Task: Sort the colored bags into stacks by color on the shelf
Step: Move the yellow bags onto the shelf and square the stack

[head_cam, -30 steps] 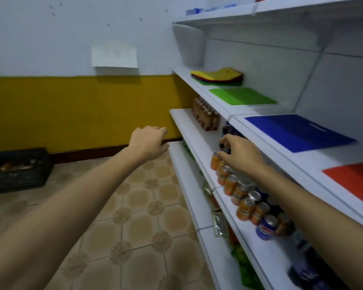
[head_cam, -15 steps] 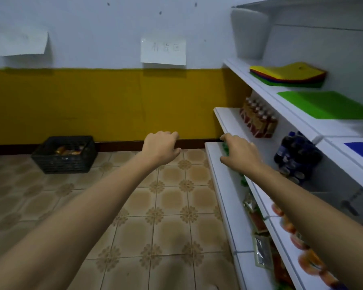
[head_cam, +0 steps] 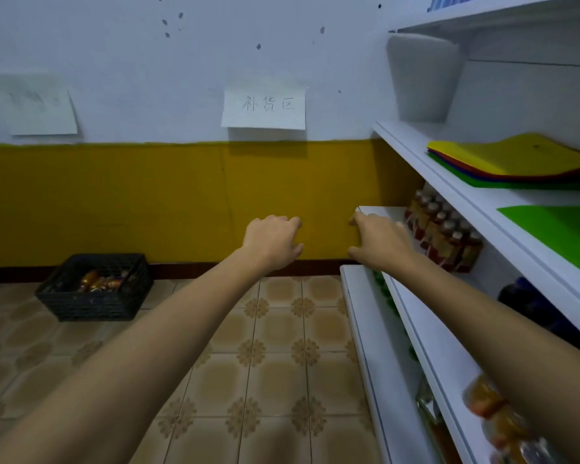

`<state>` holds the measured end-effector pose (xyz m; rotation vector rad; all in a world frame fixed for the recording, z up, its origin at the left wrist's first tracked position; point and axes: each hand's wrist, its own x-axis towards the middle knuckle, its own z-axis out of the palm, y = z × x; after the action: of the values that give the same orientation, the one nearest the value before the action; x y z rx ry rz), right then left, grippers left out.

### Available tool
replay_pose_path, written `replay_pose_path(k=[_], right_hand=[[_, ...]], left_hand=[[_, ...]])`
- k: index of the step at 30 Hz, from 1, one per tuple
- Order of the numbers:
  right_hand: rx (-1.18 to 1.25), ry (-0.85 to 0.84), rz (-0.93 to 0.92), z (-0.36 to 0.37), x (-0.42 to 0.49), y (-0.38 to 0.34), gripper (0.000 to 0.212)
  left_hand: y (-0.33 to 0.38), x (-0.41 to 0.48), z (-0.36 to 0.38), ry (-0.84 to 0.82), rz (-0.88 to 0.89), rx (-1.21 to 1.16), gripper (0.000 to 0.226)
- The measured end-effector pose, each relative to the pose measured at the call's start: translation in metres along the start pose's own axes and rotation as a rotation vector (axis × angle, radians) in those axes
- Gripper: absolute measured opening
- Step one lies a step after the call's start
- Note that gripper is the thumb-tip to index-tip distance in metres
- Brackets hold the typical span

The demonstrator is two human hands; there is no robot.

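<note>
In the lower half of the frame two bare forearms stretch forward over the tiled floor (head_cam: 275, 363). At mid-frame the left hand (head_cam: 272, 244) and the right hand (head_cam: 379, 242) hang in the air, fingers loosely curled and holding nothing. The right hand hovers close beside a lower tier of the white shelf (head_cam: 449, 179), near the brown bottles (head_cam: 446, 236). One tier up, at the right edge, a lone green bag (head_cam: 563, 229) lies flat. Beyond it, at the upper right, sits the mixed stack of bags (head_cam: 513, 162), yellow over red and green, its long side seemingly running along the shelf. That stack lies above and to the right of the right hand's fingers, so the reach up likely falls to that hand, the nearer one.
</note>
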<state>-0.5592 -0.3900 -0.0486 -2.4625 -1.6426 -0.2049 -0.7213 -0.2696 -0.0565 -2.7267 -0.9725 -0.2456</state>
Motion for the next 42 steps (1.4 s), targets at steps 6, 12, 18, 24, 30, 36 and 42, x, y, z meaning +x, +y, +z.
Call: replay_pose_path(k=[6,12,18,24,30,36,42], right_hand=[[-0.128,-0.026,-0.047,-0.010,0.075,0.037,0.050],[-0.177,-0.015,0.014,-0.022,0.127,0.070,0.047],[-0.202,0.048,0.144,-0.022,0.187,0.104,0.043],[-0.156,0.122,0.357,-0.013,0.248,0.141,0.045],[-0.167,0.152,0.546,-0.004,0.281,0.172,0.049],[-0.176,0.236,0.750,-0.010,0.274,0.222,0.043],[-0.185,0.282,0.943,-0.019,0.253,0.288,0.041]], left_hand=[[-0.011,0.085,0.002,0.048,0.031,-0.011,0.049],[-0.005,0.168,0.001,0.079,0.080,0.009,0.049],[0.007,0.265,0.008,0.140,0.177,-0.019,0.046],[0.023,0.371,0.026,0.213,0.368,-0.119,0.043],[0.051,0.453,0.037,0.257,0.590,-0.180,0.045],[0.101,0.509,0.052,0.213,0.736,-0.245,0.045],[0.162,0.555,0.057,0.139,0.763,-0.506,0.047]])
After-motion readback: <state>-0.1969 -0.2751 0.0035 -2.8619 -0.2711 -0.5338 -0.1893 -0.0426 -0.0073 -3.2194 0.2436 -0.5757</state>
